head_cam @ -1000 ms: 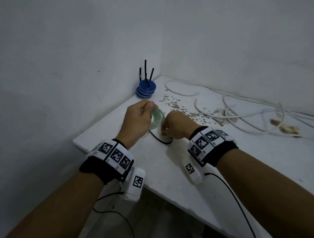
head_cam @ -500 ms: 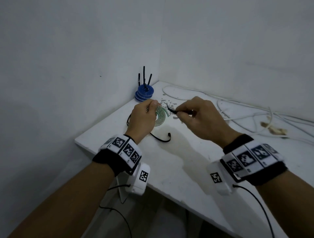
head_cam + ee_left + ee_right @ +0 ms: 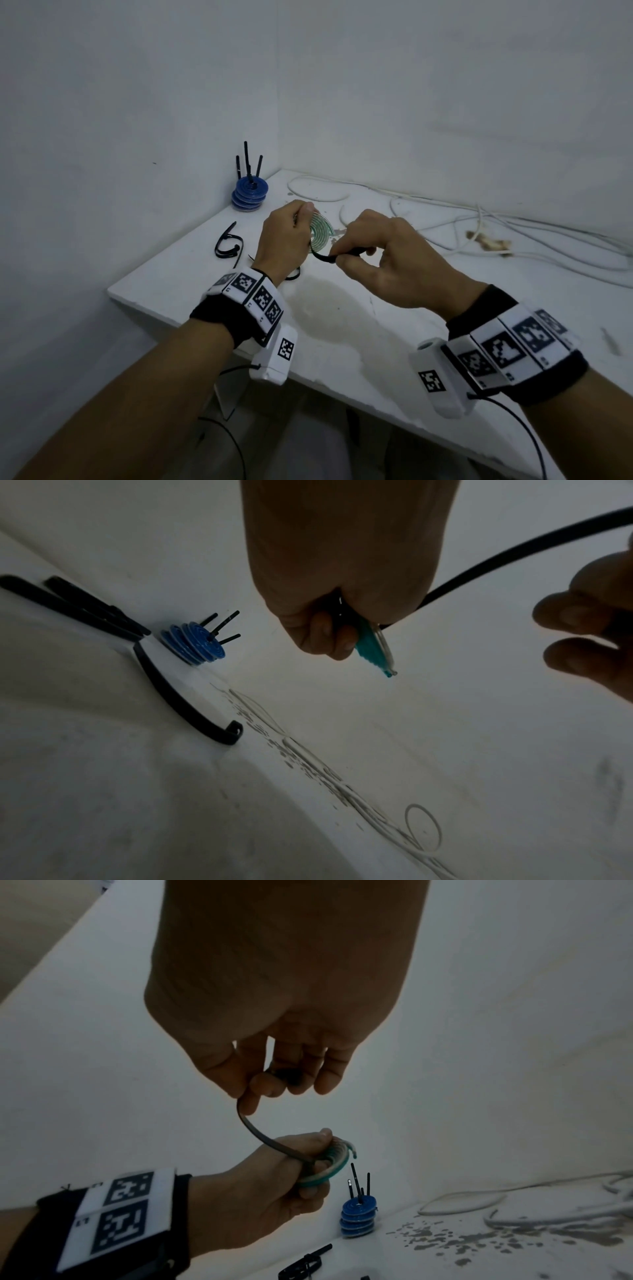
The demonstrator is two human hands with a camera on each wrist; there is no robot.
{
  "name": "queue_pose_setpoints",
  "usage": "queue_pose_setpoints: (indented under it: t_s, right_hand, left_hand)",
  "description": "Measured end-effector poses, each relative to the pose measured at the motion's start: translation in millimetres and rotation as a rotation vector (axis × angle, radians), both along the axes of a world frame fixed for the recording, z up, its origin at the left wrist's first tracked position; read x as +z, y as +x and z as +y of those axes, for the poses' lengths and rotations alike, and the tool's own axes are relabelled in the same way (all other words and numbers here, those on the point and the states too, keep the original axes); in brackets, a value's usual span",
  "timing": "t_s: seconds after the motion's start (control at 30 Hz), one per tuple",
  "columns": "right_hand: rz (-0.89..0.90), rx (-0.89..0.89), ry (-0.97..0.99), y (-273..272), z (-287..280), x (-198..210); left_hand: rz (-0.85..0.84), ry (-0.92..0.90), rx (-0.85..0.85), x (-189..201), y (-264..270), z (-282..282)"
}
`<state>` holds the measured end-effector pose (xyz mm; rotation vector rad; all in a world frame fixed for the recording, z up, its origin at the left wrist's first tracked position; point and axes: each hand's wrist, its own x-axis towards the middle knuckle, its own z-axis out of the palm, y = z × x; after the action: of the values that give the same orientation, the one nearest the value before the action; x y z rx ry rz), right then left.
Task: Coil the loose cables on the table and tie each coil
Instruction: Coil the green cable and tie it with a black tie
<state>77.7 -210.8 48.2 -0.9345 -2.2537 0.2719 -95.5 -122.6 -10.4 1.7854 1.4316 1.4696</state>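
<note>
A flat green-and-white cable coil (image 3: 320, 233) is held upright above the white table (image 3: 342, 329) by my left hand (image 3: 287, 240), whose fingers and thumb pinch its near edge. The coil (image 3: 325, 1169) also shows in the right wrist view, as does its edge (image 3: 375, 650) in the left wrist view. My right hand (image 3: 380, 260) pinches the free end of a black cable tie (image 3: 337, 256) between thumb and forefinger. The tie (image 3: 270, 1142) curves from my right fingers down to the coil, where its other end goes behind my left fingers.
A stack of blue tied coils (image 3: 249, 195) with black tie tails sticking up stands in the table's far left corner. Loose black ties (image 3: 227, 245) lie left of my left hand. Loose white cable (image 3: 479, 226) sprawls along the back right wall.
My right hand picked a black tie up off the table, rose, and now draws it toward me from the coil. The left hand lifted the coil slightly off the table.
</note>
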Motion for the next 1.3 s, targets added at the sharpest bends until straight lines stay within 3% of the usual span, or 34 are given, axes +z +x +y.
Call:
queue_pose_setpoints:
  t_s: [0.23,0.4,0.6,0.8,0.93,1.07,1.3]
  right_hand:
    - [-0.019,-0.202,-0.009,11,8,-5]
    - [-0.105,-0.331,0.008,14,26,-5]
    - [0.193,-0.396,-0.214,22,36,-3]
    - [0.472,-0.341,-0.452,29,36,-14]
    - [0.671,-0.471,-0.646,33,37,-26]
    - [0.251,-0.362,-0.709,31,29,-43]
    - [0.103,-0.34,-0.467,19,30,-44]
  left_hand:
    - [0.024,0.004,-0.044,2,17,-7]
    - [0.027,-0.094,-0.267,6,29,-18]
    - [-0.102,-0.232,-0.44,9,32,-30]
    - [-0.121,-0.22,-0.427,8,33,-29]
    - [-0.21,-0.222,-0.364,9,33,-26]
    - [-0.271,-0.186,-0.332,9,37,-24]
    - [-0.308,-0.238,-0.35,9,38,-27]
